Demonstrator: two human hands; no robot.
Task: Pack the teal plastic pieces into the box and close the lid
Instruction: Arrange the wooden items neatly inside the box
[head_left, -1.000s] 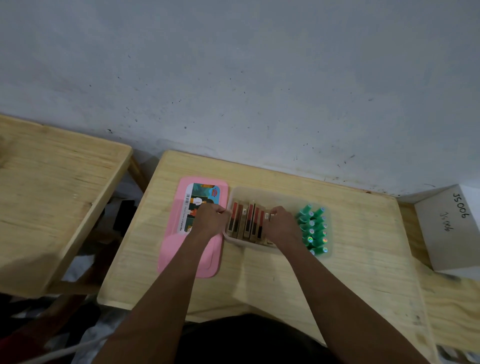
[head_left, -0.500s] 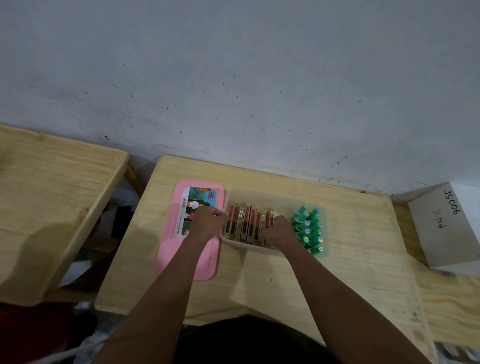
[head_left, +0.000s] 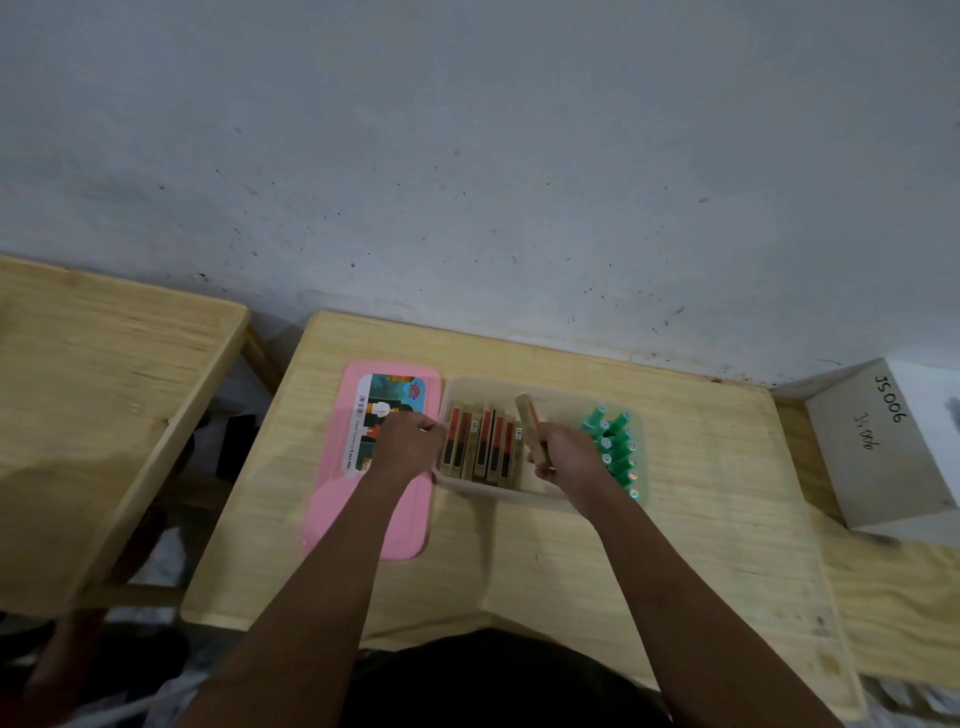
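Observation:
A clear plastic box (head_left: 498, 491) stands mid-table and holds a row of tan and red packets (head_left: 480, 447). Several teal plastic pieces (head_left: 618, 449) sit upright at the right end of the box. My right hand (head_left: 569, 454) is closed around one tan packet (head_left: 529, 415), tilted up above the row, just left of the teal pieces. My left hand (head_left: 408, 444) is at the box's left wall with its fingers curled at the first packet. The pink lid (head_left: 374, 519) lies flat to the left of the box, partly under my left arm.
The wooden table (head_left: 519, 561) ends close to my body. A second wooden table (head_left: 104, 405) stands to the left across a gap. A white carton marked JS006 (head_left: 888, 447) sits at the right. A grey wall rises behind.
My right hand has lifted one tan packet up out of the row, where before it rested low on the packets. The left hand has stayed at the box's left end.

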